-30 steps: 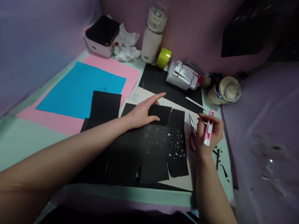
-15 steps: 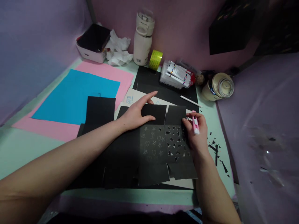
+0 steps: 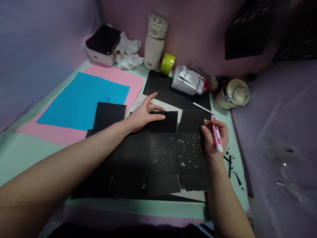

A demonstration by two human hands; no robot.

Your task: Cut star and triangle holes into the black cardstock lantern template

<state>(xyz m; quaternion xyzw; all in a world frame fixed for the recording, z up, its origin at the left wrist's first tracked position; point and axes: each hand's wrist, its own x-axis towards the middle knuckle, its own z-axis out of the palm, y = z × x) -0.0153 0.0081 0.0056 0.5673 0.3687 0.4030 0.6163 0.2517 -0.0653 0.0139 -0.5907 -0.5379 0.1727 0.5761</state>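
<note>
A scored black card sheet (image 3: 163, 185) with several flaps lies before me. One panel carries pale drawn stars, hearts and moons; the panel to its right has many small cut-out holes. My left hand (image 3: 145, 114) is at an upper flap, thumb across its front and other fingers at its far side, index finger raised. At the sheet's right edge, my right hand (image 3: 215, 137) pinches the card with thumb and fingertips. That same hand also keeps a pink utility knife (image 3: 216, 134) in its fingers. Whether the blade is out cannot be made out.
Black offcuts (image 3: 230, 165) lie at the right. Behind are a white pen (image 3: 201, 107), a marker box (image 3: 183, 87), yellow tape (image 3: 167, 64), a bottle (image 3: 153, 49), tissues (image 3: 130, 59) and a lidded jar (image 3: 223, 99). Blue paper (image 3: 84, 99) lies on pink paper (image 3: 27, 129) at left.
My right hand has moved slightly right with the knife, drawing the card's right edge along and tilting the panels. The left thumb stays at the flap. The whole view has shifted a little.
</note>
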